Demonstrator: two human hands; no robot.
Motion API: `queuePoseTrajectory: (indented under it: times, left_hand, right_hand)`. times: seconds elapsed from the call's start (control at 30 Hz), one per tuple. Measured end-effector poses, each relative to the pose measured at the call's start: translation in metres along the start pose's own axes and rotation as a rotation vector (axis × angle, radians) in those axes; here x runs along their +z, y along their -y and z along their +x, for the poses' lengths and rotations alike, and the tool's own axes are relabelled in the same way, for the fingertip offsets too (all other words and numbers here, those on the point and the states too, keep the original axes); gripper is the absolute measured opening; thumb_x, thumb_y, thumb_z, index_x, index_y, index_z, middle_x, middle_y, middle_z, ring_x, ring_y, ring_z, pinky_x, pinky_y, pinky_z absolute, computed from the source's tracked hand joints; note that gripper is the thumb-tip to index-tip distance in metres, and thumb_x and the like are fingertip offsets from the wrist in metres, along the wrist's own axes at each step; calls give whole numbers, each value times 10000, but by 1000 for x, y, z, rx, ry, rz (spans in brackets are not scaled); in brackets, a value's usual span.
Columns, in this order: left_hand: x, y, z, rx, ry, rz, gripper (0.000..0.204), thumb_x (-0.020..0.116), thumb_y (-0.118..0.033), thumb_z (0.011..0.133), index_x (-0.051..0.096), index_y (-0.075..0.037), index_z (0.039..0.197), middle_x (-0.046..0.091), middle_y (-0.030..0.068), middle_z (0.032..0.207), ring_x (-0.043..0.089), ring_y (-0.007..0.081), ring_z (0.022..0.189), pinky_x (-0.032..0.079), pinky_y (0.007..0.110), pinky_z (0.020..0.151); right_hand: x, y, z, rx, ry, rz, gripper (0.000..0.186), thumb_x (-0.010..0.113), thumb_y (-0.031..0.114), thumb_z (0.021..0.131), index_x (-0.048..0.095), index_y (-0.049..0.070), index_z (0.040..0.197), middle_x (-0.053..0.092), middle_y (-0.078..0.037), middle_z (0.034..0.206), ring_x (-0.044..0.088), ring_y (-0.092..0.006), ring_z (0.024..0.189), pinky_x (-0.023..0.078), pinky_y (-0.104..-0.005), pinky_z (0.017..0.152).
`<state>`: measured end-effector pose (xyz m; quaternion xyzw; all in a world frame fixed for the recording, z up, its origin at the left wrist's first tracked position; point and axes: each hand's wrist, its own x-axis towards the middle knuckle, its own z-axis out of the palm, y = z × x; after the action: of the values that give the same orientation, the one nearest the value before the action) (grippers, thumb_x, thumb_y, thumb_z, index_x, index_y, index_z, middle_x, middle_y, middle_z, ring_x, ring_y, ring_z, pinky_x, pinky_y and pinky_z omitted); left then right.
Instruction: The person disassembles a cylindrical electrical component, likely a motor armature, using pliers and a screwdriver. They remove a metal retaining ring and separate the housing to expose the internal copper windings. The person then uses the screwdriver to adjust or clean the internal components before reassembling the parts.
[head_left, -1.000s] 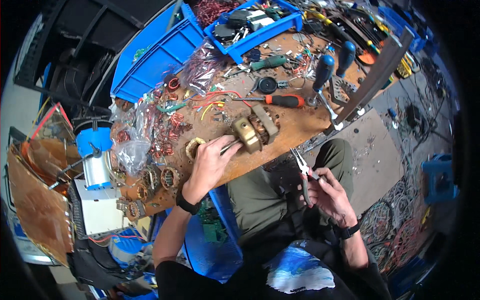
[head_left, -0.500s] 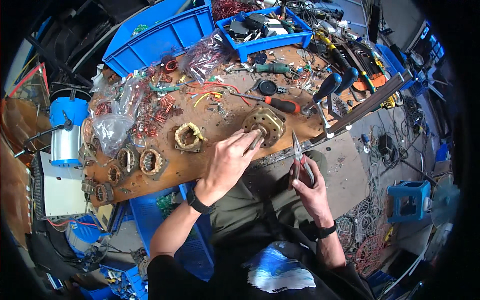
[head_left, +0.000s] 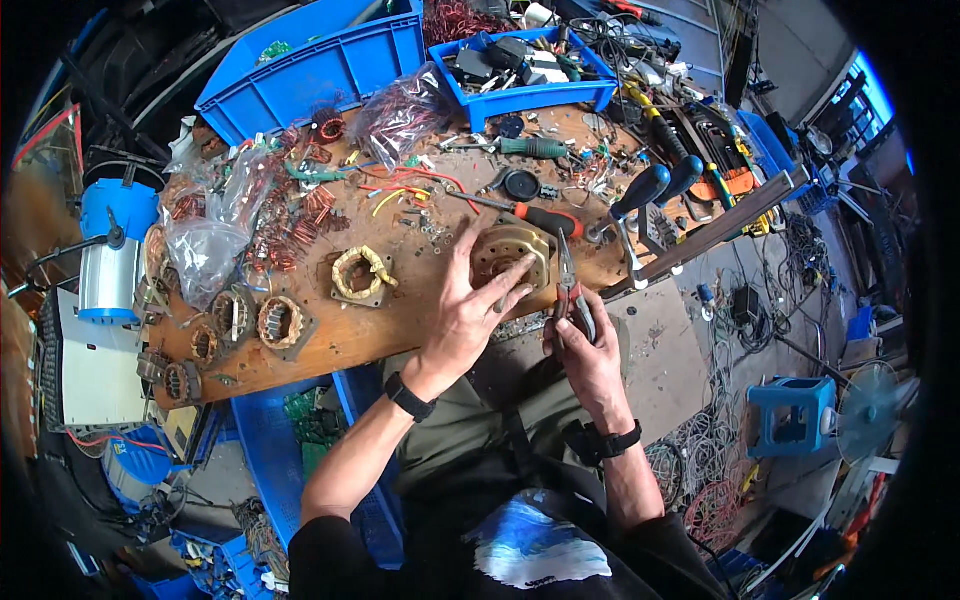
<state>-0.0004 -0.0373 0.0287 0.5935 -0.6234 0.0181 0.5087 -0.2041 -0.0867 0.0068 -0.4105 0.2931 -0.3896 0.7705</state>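
Observation:
My left hand [head_left: 463, 325] grips a round brass-coloured motor housing [head_left: 510, 240] near the bench's front edge, its fingers spread over the holed face. My right hand [head_left: 590, 355] is closed on needle-nose pliers [head_left: 566, 275] with red-and-grey handles, their jaws raised beside the housing's right side. To the left on the wooden bench sit a yellow wound stator [head_left: 355, 275] and several bare stators [head_left: 280, 320]. An orange-black screwdriver [head_left: 545, 218] lies just behind the housing.
Blue bins [head_left: 310, 85] line the back, near bagged wire [head_left: 400, 115] and loose parts. Blue-handled tools [head_left: 640, 190] stand at the right beside a long metal bar [head_left: 715, 235]. A blue-silver lamp [head_left: 115, 260] is at left; a stool [head_left: 790, 415] and tangled cables are on the floor.
The housing has turned from tipped on its side to face up, and my left fingers have spread across it. The pliers have risen closer to the housing. The view has shifted.

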Motion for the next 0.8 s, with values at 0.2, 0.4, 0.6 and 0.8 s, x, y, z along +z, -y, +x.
queuePoseTrajectory:
  times: [0.2,0.4,0.6,0.8]
  left_hand:
    - [-1,2,2,-122,131,-108,899,877,-159,872,431,-149,1652,378,251,1681,444,429,1517,457,494,1210]
    - [3,6,-1,-139,107,-42,1053,956,-174,761,380,-61,1635,425,254,1637,426,437,1522,401,514,1251]
    - [12,11,-4,-134,81,15,968,958,-156,741,454,-36,1559,450,251,1614,485,429,1481,453,499,1214]
    - [-2,9,-10,-185,73,25,977,980,-181,704,494,-14,1535,564,254,1527,606,413,1370,530,470,1139]
  right_hand:
    - [3,-2,5,-38,-46,-39,569,694,20,1032,444,56,1542,632,-45,1262,654,-132,1023,581,-289,807]
    - [2,-6,16,-24,-40,-74,558,700,37,1037,445,65,1532,636,-35,1250,671,-127,967,575,-280,783]
    - [-2,-11,19,-67,-78,-82,528,703,53,1035,478,64,1513,657,-26,1212,664,-108,937,565,-273,761]
    - [0,7,14,-7,-150,-179,426,604,115,1085,525,42,1497,649,-31,1190,624,-90,877,530,-261,727]
